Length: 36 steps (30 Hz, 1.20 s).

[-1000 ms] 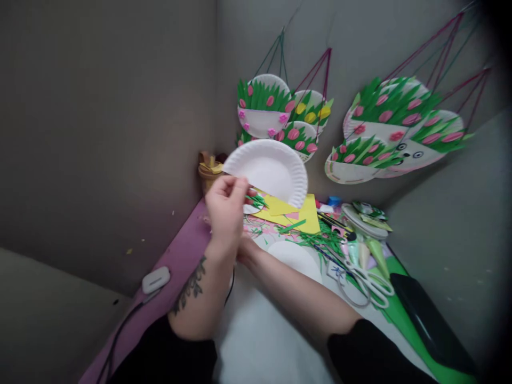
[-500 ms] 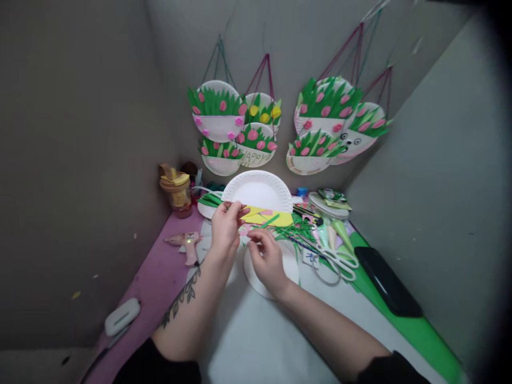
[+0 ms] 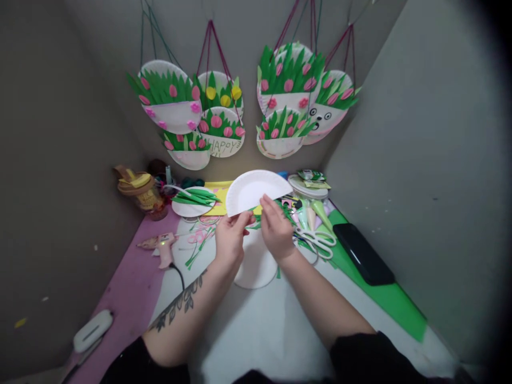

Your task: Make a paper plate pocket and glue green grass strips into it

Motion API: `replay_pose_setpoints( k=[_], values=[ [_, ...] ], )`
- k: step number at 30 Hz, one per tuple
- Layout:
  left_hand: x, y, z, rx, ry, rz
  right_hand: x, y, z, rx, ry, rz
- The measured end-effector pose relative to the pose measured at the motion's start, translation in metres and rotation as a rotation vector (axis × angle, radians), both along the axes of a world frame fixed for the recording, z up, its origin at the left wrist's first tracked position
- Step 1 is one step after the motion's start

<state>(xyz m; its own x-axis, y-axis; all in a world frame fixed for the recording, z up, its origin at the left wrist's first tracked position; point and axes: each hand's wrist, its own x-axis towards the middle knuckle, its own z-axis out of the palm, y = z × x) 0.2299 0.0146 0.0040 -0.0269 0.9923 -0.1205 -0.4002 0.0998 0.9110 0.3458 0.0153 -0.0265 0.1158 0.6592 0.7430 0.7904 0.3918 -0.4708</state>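
A white paper plate folded into a half circle (image 3: 256,191) is held up above the table, its straight folded edge lowest and tilted. That edge is pinched at its left end by the fingers of the left hand (image 3: 230,240), closed together on the paper, and near its middle by the thumb and fingers of the right hand (image 3: 277,229), likewise clamped on the plate. Directly below the folded plate, a second flat white paper plate (image 3: 256,266) is seen lying on the pale table surface (image 3: 260,330), partly covered by both hands. Left of the folded plate, another white plate heaped with green paper leaves (image 3: 194,200) is set down, and further left a pink glue gun (image 3: 162,246) is laid on the purple sheet (image 3: 128,288). Right of the folded plate, white-handled scissors (image 3: 316,242) are found, touching neither hand. Above it, decorated paper-plate baskets with green grass and pink flowers (image 3: 224,112) are hung on the wall.
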Motion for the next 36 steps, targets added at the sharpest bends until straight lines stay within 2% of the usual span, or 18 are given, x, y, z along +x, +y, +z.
replay_pose_setpoints(
  k=[3, 5, 6, 8, 10, 12, 13, 17, 19, 20, 23, 26, 36],
  values=[
    [-0.009, -0.016, -0.010, -0.021, 0.123, -0.271, 0.025, 0.005, 0.022, 0.086, 0.074, -0.120],
    [-0.029, -0.019, -0.021, -0.020, 0.269, -0.458, 0.042, 0.005, 0.035, 0.130, 0.071, -0.164],
    [-0.043, -0.016, -0.027, 0.009, 0.353, -0.473, 0.050, 0.003, 0.041, 0.142, 0.062, -0.161],
    [-0.071, -0.004, -0.038, 0.112, 0.515, -0.367, 0.060, -0.002, 0.052, 0.105, 0.026, -0.122],
    [-0.096, 0.013, -0.048, 0.193, 0.657, -0.231, 0.063, -0.006, 0.059, -0.001, -0.042, -0.033],
    [-0.110, 0.026, -0.056, 0.232, 0.766, -0.167, 0.058, -0.005, 0.063, -0.205, -0.072, 0.085],
    [-0.113, 0.030, -0.060, 0.239, 0.810, -0.184, 0.053, -0.002, 0.063, -0.337, -0.084, 0.149],
    [-0.113, 0.034, -0.076, 0.209, 0.875, -0.357, 0.027, 0.021, 0.049, -0.932, -0.186, 0.368],
    [-0.113, 0.035, -0.084, 0.177, 0.855, -0.409, 0.014, 0.032, 0.036, -1.158, -0.263, 0.411],
    [-0.114, 0.035, -0.088, 0.159, 0.840, -0.431, 0.009, 0.036, 0.029, -1.218, -0.286, 0.422],
    [-0.117, 0.037, -0.095, 0.114, 0.786, -0.482, 0.000, 0.040, 0.012, -1.329, -0.336, 0.434],
    [-0.118, 0.039, -0.096, 0.096, 0.761, -0.495, -0.002, 0.039, 0.004, -1.397, -0.380, 0.446],
    [-0.115, 0.037, -0.092, 0.087, 0.769, -0.468, -0.006, 0.037, -0.008, -1.425, -0.470, 0.472]
  ],
)
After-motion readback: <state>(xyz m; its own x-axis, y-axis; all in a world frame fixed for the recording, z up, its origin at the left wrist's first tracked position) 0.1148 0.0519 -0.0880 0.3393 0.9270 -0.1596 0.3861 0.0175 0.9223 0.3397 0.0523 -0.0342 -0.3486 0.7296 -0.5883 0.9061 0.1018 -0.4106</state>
